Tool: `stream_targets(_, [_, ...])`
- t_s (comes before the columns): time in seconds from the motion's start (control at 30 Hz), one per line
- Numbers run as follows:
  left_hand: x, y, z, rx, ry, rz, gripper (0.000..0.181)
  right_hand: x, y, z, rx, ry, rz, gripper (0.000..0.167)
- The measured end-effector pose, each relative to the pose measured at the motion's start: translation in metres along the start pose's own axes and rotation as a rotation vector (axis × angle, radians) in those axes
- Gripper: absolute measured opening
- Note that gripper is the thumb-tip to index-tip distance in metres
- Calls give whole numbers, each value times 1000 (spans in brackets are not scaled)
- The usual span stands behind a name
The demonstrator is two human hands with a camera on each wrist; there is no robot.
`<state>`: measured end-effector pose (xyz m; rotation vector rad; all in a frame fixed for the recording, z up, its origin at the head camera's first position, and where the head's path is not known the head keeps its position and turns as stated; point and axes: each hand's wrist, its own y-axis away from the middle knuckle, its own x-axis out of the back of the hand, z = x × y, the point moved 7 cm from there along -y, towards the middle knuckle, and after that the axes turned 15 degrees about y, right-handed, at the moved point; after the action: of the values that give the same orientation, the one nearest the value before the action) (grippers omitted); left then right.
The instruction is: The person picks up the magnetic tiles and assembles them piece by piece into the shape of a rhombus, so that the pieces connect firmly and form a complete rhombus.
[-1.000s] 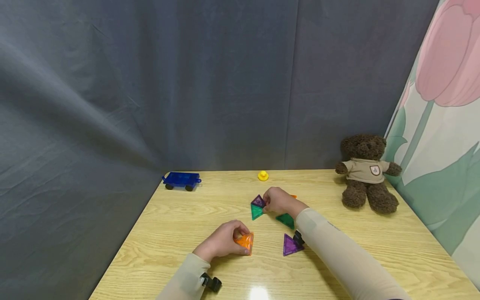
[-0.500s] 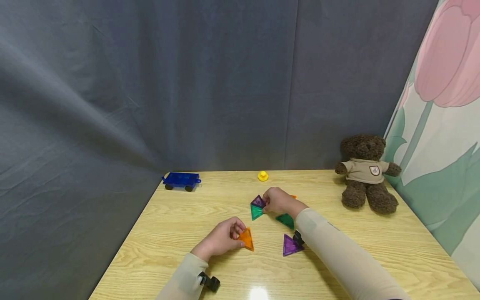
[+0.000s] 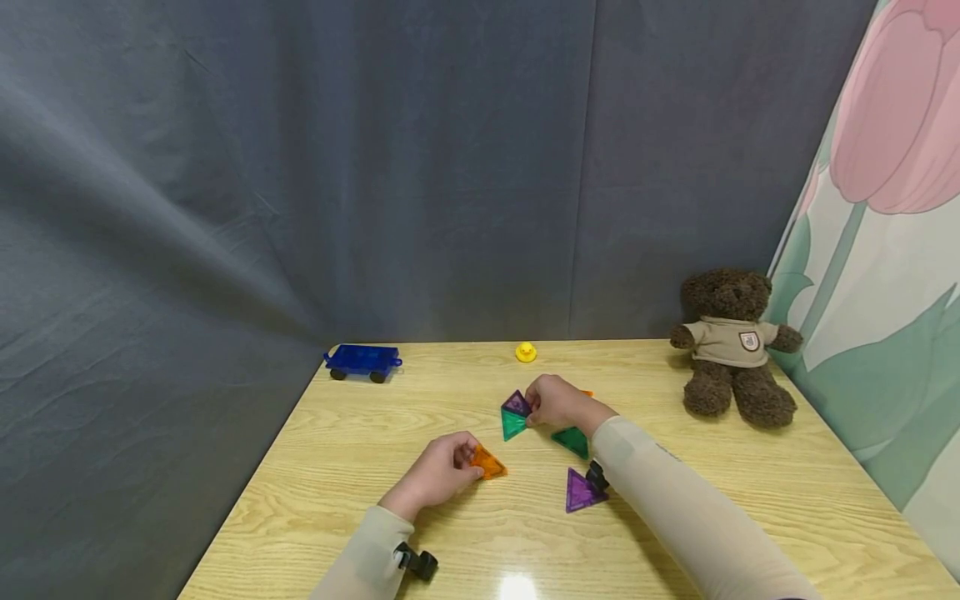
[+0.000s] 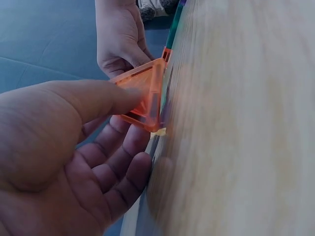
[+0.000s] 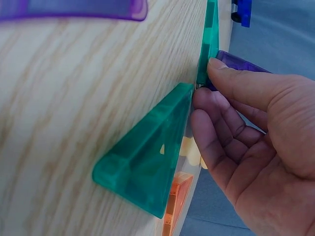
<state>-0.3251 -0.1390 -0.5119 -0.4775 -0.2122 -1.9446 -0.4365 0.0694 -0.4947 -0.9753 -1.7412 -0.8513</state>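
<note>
My left hand pinches an orange triangular magnetic tile between thumb and fingers, a little above the table; in the left wrist view the thumb lies across the tile's face. Farther back, my right hand holds the corner of a joined pair, a purple triangular tile and a green triangular tile. The right wrist view has its thumb where the green tile and purple tile meet. Another green tile lies under the right wrist. A second orange tile is mostly hidden behind that hand.
A loose purple triangular tile lies below the right forearm. Along the back of the wooden table stand a blue wheeled toy car base and a yellow rubber duck. A brown teddy bear sits at the right back.
The left hand has turned the orange tile in its fingers and shifted slightly up and left, so the tile points rightward. The right hand and its tiles have stayed in place.
</note>
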Motion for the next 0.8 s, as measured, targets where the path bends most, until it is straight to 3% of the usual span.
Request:
stream_targets(0.43, [21,-3,-1,39,99,136,15,0,0,-1,-9,-21,-7,15])
stream_targets(0.8, [35,-9,-2,32,113,214,13,-1,0,-3,-6,-34,-4,17])
